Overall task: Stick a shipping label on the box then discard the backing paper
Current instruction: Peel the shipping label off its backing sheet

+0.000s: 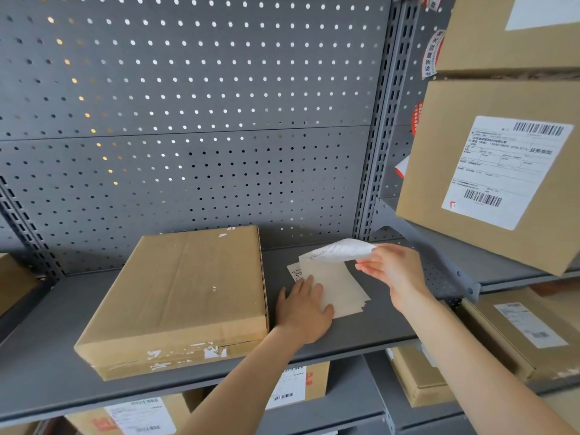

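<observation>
On grey shelf point(370, 328), pegboard point(188, 89) behind

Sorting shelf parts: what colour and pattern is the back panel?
Grey back panel, perforated with round holes; head view.

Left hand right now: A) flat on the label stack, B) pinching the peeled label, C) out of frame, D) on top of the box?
A: the left hand lies palm-down on the label stack beside the box, while the right hand pinches the label curling up off it.
</observation>
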`<state>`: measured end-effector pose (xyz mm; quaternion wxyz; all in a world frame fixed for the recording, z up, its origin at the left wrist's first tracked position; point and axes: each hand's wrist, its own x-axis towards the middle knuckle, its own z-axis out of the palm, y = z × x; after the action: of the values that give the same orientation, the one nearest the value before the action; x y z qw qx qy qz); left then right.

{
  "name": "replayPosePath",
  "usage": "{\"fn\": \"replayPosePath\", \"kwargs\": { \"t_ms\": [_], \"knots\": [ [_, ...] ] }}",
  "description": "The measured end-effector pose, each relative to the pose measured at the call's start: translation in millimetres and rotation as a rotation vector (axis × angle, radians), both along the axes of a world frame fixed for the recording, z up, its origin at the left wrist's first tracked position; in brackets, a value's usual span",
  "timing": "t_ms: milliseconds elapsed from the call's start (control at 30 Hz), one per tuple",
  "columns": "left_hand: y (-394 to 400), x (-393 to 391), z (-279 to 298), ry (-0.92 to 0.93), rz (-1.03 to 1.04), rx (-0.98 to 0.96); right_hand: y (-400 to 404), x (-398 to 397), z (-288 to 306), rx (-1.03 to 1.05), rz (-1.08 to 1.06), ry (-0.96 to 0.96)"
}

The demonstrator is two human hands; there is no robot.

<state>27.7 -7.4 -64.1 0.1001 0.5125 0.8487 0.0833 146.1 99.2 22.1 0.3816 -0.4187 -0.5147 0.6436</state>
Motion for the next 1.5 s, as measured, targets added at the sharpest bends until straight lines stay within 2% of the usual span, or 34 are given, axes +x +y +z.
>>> {"fn": "replayPosePath", "kwargs": {
  "t_ms": [200,333,500,667,733,833,1000,1133,1500],
  "knots": [
    [1,2,8,-0.091,0.037,0.033,1,1,4,-0.008,0.011,0.019],
    [5,6,19,-0.408,0.272,0.251,-4,3,-6,-0.016,0.041,0.006],
    [5,9,22,-0.621,0.392,0.341,-8,9,-19,-0.063,0.040,0.038],
    [5,9,30,-1.067,0.607,0.656,-9,13,-24,0.007,0.085,-0.024],
    [4,9,38,-1.169,0.610,0.742,-10,14,-26,0.005,0.103,-0.035],
    [3,10,39,-1.120,0.564,0.783,-10,16,-30,-0.046,0.166,-0.036],
    [3,8,37,-1.032,0.615,0.856,0,25,-34,-0.137,0.315,-0.024],
    [4,5,36,-1.013,0.621,0.887,5,32,-37,-0.089,0.427,-0.043],
    [6,3,33,-1.016,0.609,0.891,7,32,-39,0.028,0.455,-0.196]
  ]
}}
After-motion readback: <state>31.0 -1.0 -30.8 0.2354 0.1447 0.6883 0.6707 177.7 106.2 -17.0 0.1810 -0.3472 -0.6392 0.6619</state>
